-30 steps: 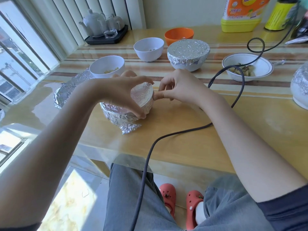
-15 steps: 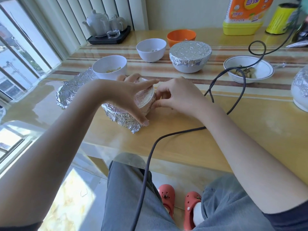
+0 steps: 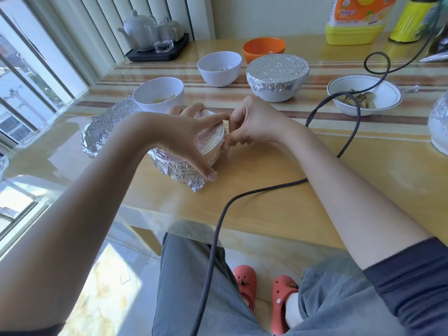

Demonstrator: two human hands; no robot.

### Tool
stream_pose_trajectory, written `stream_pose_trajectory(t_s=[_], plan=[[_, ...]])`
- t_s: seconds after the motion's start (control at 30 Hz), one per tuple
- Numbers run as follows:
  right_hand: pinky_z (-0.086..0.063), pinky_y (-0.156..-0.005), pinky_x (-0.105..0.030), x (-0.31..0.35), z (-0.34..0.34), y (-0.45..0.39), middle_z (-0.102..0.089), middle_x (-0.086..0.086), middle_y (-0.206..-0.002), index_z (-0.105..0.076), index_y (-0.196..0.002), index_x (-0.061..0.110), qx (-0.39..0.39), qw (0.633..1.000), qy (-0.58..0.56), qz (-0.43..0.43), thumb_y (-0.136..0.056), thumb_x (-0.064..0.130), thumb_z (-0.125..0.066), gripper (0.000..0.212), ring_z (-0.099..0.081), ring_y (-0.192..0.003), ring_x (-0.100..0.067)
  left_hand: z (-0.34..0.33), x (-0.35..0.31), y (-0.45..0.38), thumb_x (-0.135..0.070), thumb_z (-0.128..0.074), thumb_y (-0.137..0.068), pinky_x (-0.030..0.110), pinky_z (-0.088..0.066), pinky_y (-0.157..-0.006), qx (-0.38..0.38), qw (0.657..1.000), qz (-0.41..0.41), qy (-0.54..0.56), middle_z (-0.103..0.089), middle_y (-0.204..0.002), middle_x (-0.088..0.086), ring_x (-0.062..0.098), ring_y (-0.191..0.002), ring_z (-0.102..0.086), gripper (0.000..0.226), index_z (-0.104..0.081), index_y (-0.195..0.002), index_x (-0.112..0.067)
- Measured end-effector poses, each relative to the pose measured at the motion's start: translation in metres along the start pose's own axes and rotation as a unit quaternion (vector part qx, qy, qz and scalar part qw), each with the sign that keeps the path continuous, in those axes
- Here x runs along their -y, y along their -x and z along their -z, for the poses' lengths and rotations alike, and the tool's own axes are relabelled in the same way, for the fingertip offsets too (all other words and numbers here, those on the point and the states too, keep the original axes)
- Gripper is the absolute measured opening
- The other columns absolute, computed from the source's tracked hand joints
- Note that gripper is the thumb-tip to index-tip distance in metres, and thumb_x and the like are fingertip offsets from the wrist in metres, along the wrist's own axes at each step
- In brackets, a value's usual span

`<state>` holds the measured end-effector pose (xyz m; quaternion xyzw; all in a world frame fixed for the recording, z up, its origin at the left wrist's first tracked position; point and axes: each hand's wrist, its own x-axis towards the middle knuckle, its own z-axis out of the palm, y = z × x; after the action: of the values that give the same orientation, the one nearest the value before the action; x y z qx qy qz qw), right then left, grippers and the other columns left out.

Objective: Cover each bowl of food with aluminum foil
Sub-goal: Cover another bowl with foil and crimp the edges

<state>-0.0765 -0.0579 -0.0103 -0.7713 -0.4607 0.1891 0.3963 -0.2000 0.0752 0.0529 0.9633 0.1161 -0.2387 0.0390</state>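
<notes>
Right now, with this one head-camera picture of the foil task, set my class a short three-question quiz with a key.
1. True or false: the round orange plastic bowl at the back of the wooden table is covered with foil.
2. Which hand grips the small foil-wrapped bowl from above? A) left hand B) right hand
3. Fill in: the wide white bowl with the thin dark rim line is crossed by a dark ____.

Key: 1 false; 2 A; 3 cable.
</notes>
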Motion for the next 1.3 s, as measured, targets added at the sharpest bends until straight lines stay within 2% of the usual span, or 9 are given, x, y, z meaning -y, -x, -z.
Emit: stream_pose_trajectory(t_s=[0.13, 0.23, 0.47, 0.63, 0.77, 0.9, 1.1, 1.23, 1.3], plan=[[-0.041, -0.046, -0.017, -0.001, 0.004, -0.006, -0.059, 0.007, -0.045, -0.071, -0.068, -0.001, 0.06, 0.998, -0.026, -0.016, -0.069, 0.011, -0.083, 0.017, -0.049, -0.042, -0.003, 0.0, 0.0, -0.001, -0.062, -0.083, -0.052, 0.052, -0.01, -0.117, 0.002, 1.0, 0.003, 0.003, 0.014, -0.159, -0.017, 0.018, -0.147, 0.012, 0.126, 0.01, -0.137, -0.068], [-0.036, -0.043, -0.015, -0.006, 0.005, 0.0, -0.06, 0.006, -0.053, -0.073, -0.071, 0.013, 0.079, 0.996, -0.05, -0.012, -0.076, 0.018, -0.079, 0.009, -0.047, -0.047, -0.008, -0.001, 0.002, -0.001, -0.062, -0.083, -0.051, 0.052, -0.01, -0.117, 0.002, 1.0, -0.002, 0.012, 0.013, -0.158, -0.018, 0.018, -0.147, 0.011, 0.122, 0.011, -0.129, -0.072], [-0.035, -0.045, -0.019, -0.006, 0.001, 0.003, -0.057, 0.002, -0.052, -0.072, -0.079, 0.003, 0.038, 0.998, -0.06, 0.001, -0.078, 0.026, -0.078, 0.023, -0.041, -0.046, -0.011, -0.002, 0.003, -0.003, -0.068, -0.078, -0.043, 0.053, -0.01, -0.117, 0.002, 1.0, 0.001, 0.015, 0.014, -0.159, -0.016, 0.019, -0.147, 0.012, 0.127, 0.011, -0.134, -0.07], [-0.038, -0.047, -0.019, -0.008, 0.011, 0.01, -0.064, 0.001, -0.063, -0.072, -0.087, 0.015, 0.051, 0.998, -0.042, -0.012, -0.086, 0.028, -0.071, 0.014, -0.047, -0.05, -0.012, -0.002, 0.003, -0.003, -0.058, -0.084, -0.059, 0.052, -0.011, -0.116, -0.013, 1.0, -0.001, 0.02, 0.009, -0.159, -0.015, 0.02, -0.147, 0.01, 0.12, 0.005, -0.139, -0.067], [-0.038, -0.049, -0.025, -0.01, 0.009, 0.005, -0.062, 0.0, -0.057, -0.069, -0.073, 0.021, -0.008, 0.998, -0.059, -0.021, -0.081, 0.03, -0.076, 0.014, -0.047, -0.048, -0.013, -0.002, 0.003, -0.003, -0.057, -0.084, -0.059, 0.054, -0.012, -0.116, -0.011, 1.0, -0.001, 0.02, 0.009, -0.159, -0.016, 0.02, -0.147, 0.01, 0.119, 0.003, -0.141, -0.066], [-0.042, -0.048, -0.024, -0.008, -0.001, 0.005, -0.059, -0.004, -0.056, -0.071, -0.075, 0.006, -0.029, 0.998, -0.059, -0.017, -0.08, 0.032, -0.076, 0.027, -0.051, -0.052, -0.016, -0.003, 0.003, -0.003, -0.056, -0.084, -0.058, 0.054, -0.012, -0.116, -0.013, 1.0, -0.002, 0.024, 0.008, -0.159, -0.016, 0.02, -0.147, 0.01, 0.119, 0.002, -0.14, -0.067], [-0.046, -0.046, -0.024, -0.001, 0.007, 0.022, -0.059, 0.009, -0.053, -0.068, -0.078, 0.017, 0.065, 0.996, -0.004, -0.066, -0.073, 0.038, -0.081, 0.025, -0.056, -0.053, -0.012, -0.003, 0.003, -0.004, -0.056, -0.084, -0.059, 0.051, -0.014, -0.116, -0.017, 1.0, -0.004, 0.022, 0.006, -0.158, -0.017, 0.02, -0.147, 0.008, 0.119, 0.005, -0.137, -0.07], [-0.034, -0.046, -0.012, 0.007, -0.008, 0.026, -0.054, 0.014, -0.051, -0.069, -0.075, 0.016, -0.003, 0.999, 0.032, -0.01, -0.068, 0.039, -0.085, 0.029, -0.046, -0.047, 0.001, -0.004, 0.003, -0.004, -0.054, -0.084, -0.061, 0.05, -0.016, -0.115, -0.022, 1.0, -0.006, 0.014, 0.004, -0.158, -0.014, 0.021, -0.146, 0.005, 0.119, 0.006, -0.138, -0.069], [-0.035, -0.048, -0.016, 0.008, -0.009, 0.025, -0.055, 0.012, -0.05, -0.07, -0.075, 0.013, -0.016, 0.999, 0.047, 0.003, -0.073, 0.031, -0.083, 0.022, -0.048, -0.045, -0.001, -0.004, 0.003, -0.004, -0.054, -0.084, -0.062, 0.05, -0.016, -0.115, -0.025, 1.0, -0.007, 0.015, 0.003, -0.157, -0.015, 0.021, -0.146, 0.004, 0.119, 0.006, -0.137, -0.069]])
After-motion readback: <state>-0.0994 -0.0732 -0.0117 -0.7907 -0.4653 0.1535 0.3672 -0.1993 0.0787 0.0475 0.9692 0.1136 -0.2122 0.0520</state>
